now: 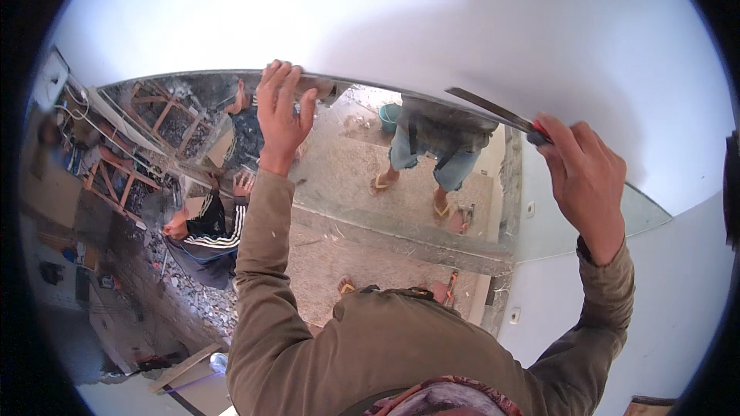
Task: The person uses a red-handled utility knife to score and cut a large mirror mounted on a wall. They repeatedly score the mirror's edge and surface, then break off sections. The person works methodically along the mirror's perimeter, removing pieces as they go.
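Observation:
A large mirror-like pane (347, 166) stands against the white wall, reflecting legs in blue shorts, yellow-strapped flip-flops and a teal bucket. My left hand (283, 115) lies with its fingers stretched over the pane's top edge, holding nothing. Farther right, my right hand (583, 169) grips a flat-bladed tool (489, 105) by its red and black handle. The long, narrow, dark blade points left, its tip close to the pane's top edge; whether they touch, I cannot tell. My fingers hide most of the handle.
On the left a person in a dark jacket with striped sleeves (204, 243) sits by rubble (204, 300) and wooden frames (116, 185). A red-handled tool (451, 286) lies on the floor near my foot (347, 285). A wooden board (185, 367) lies at lower left.

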{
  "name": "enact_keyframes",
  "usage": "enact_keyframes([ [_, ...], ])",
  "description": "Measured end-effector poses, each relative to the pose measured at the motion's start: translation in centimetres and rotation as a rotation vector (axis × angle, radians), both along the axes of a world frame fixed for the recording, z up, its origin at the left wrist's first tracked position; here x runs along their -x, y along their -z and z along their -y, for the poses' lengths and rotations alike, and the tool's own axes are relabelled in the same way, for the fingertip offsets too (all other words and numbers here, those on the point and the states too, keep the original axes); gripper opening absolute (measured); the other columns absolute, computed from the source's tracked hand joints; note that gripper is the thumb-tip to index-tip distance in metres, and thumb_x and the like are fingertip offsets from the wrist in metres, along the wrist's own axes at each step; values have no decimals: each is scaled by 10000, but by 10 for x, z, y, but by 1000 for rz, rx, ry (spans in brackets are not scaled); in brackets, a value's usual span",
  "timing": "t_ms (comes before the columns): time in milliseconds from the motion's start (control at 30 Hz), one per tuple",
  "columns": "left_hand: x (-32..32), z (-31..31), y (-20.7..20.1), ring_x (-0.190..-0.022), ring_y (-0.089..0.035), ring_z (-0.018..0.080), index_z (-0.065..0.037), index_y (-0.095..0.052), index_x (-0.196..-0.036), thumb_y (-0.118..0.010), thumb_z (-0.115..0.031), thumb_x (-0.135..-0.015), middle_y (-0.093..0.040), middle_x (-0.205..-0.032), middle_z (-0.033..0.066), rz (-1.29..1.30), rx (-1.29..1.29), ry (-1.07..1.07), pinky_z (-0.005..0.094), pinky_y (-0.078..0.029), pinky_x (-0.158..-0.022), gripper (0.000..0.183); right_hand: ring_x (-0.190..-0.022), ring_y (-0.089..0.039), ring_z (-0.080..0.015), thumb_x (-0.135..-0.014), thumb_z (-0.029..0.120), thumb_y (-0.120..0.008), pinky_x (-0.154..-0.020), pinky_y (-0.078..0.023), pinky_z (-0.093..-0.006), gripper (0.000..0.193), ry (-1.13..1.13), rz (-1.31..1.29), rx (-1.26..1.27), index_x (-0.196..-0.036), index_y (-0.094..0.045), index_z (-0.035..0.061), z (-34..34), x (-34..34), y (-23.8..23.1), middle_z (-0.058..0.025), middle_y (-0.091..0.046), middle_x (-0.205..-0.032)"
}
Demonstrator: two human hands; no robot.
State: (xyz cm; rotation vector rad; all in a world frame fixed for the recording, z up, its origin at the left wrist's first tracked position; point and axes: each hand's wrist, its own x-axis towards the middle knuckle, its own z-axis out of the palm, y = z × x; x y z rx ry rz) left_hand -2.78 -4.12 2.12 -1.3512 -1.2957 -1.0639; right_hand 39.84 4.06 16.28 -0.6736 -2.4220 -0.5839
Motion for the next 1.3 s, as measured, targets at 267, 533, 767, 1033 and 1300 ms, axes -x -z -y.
enact_keyframes([
  [267,12,-6,-7,-976,-646,314,-46,-727,-1022,-809,-226,-867,-693,-998,93,57,5,60,438,-529,-912,252,-690,-644,-182,-914,116,-652,-549,-491,-341,373,-119,299,-263,-1275,-662,205,-4,97,-28,-8,-604,-810],
  [533,15,-11,-5,-872,-593,314,-62,-700,-945,-668,-106,-880,-657,-916,90,88,-43,120,425,-480,-771,84,-634,-686,-196,-930,144,-632,-519,-504,-334,266,-212,458,-446,-1196,-616,159,-1,175,-31,-25,-628,-780],
  [767,48,6,3,-1035,-662,318,-50,-734,-1007,-679,-91,-865,-697,-1023,109,43,-143,42,465,-540,-985,157,-677,-682,-193,-940,139,-622,-541,-513,-334,393,-233,555,-426,-1332,-627,165,4,223,-26,-52,-644,-827],
  [1033,67,5,-2,-870,-616,322,-57,-697,-917,-734,-132,-891,-655,-918,103,78,-88,17,430,-523,-806,88,-660,-696,-231,-925,133,-620,-570,-546,-358,85,-446,649,-503,-988,-661,95,-1,249,-34,-76,-654,-749],
  [1300,63,-2,-7,-733,-520,297,-63,-645,-820,-750,-142,-891,-567,-783,82,70,-171,-49,418,-441,-658,149,-646,-664,-197,-942,143,-628,-557,-525,-339,232,-309,949,-444,-1168,-682,138,-14,178,-58,-42,-629,-773],
])
